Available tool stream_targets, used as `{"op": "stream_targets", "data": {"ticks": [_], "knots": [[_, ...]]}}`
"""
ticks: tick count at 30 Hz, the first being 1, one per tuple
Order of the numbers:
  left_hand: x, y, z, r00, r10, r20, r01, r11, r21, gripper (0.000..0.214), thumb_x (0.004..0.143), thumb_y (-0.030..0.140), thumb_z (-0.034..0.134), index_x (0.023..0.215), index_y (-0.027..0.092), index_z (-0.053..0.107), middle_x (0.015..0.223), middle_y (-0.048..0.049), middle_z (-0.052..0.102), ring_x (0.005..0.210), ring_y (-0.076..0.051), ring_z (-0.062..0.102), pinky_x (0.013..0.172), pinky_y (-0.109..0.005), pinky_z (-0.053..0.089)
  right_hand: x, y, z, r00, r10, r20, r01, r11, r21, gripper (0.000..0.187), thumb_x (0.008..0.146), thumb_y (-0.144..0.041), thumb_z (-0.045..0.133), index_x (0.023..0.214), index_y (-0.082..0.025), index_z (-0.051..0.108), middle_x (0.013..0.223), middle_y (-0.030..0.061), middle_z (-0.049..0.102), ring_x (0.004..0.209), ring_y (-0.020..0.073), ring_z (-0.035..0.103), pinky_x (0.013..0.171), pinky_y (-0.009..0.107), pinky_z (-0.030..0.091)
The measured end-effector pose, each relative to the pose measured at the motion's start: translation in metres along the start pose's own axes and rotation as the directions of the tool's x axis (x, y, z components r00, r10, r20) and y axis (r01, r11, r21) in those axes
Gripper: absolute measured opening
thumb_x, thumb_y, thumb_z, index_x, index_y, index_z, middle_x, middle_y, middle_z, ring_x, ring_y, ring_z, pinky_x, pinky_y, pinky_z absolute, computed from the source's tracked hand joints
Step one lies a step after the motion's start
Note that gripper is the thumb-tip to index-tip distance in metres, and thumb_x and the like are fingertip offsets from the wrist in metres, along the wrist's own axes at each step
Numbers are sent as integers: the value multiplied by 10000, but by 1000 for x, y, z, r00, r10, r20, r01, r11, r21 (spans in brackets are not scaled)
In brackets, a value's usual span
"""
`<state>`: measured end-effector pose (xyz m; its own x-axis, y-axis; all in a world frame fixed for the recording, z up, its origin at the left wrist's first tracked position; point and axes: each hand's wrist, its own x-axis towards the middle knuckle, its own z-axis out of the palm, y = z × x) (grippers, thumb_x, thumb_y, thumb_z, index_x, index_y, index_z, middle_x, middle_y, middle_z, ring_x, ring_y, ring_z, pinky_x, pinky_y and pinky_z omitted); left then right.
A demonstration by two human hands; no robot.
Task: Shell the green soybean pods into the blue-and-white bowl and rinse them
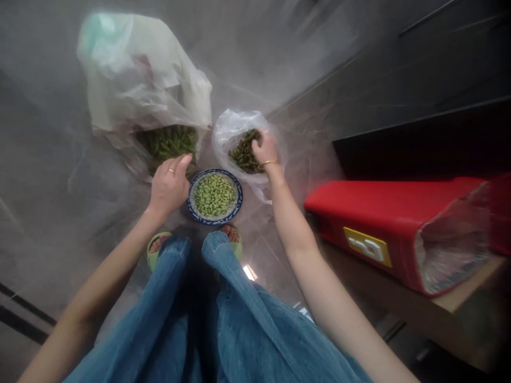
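Observation:
My left hand (171,183) is beside the plate, at the near edge of a large whitish plastic bag (136,85) full of green bean pods (171,142). Its fingers curl inward and a ring shows; whatever they hold is hidden. My right hand (266,149), with a gold bangle at the wrist, reaches into a smaller clear plastic bag (225,133). Thumb and forefinger are apart there, over darker pods or shells (242,151). Between the hands, shelled green beans (215,196) fill the middle of a blue-and-white patterned plate (192,210) on the floor.
At right, a red box-like package (383,207) with a yellow label and an open end of clear wrap sits on a wooden surface (459,292). A dark panel (431,143) stands behind it. My feet in green slippers (236,247) are close to the plate on grey tiles.

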<state>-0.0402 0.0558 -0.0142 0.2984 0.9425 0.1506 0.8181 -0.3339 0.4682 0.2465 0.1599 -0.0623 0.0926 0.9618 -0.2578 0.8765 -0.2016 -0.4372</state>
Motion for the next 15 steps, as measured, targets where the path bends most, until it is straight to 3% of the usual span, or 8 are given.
{"op": "stream_targets", "data": {"ticks": [3,8,12,15], "knots": [[1,4,1,1000,19,24,-17,998,-54,466,833,79,431,1287,163,491,1211,-144,624,1120,-274,572,942,-443,462,23,1,-4,998,54,7,-54,995,-85,426,870,-150,517,1284,-51,499,1325,201,545,1202,228,500,1036,366,355],[-2,8,-1,997,79,6,-79,997,15,452,833,84,433,1275,151,499,1150,-133,648,1060,-260,592,898,-404,481,18,-15,1,981,148,123,-124,975,-186,212,837,-256,613,912,-66,668,1018,167,663,984,207,546,920,387,388],[-4,11,0,995,100,4,-100,995,27,445,839,86,424,1272,146,507,1146,-133,654,1046,-253,596,885,-395,485,4,-22,13,982,184,53,-163,948,-274,226,807,-282,663,870,-65,668,1132,211,599,1098,281,493,937,470,369],[-4,13,2,994,105,4,-105,994,9,437,841,83,410,1261,139,517,1142,-131,656,1055,-251,592,900,-397,482,0,-20,20,982,183,45,-166,951,-260,204,795,-269,671,909,-100,665,1149,188,580,1136,310,468,938,493,383]]}}
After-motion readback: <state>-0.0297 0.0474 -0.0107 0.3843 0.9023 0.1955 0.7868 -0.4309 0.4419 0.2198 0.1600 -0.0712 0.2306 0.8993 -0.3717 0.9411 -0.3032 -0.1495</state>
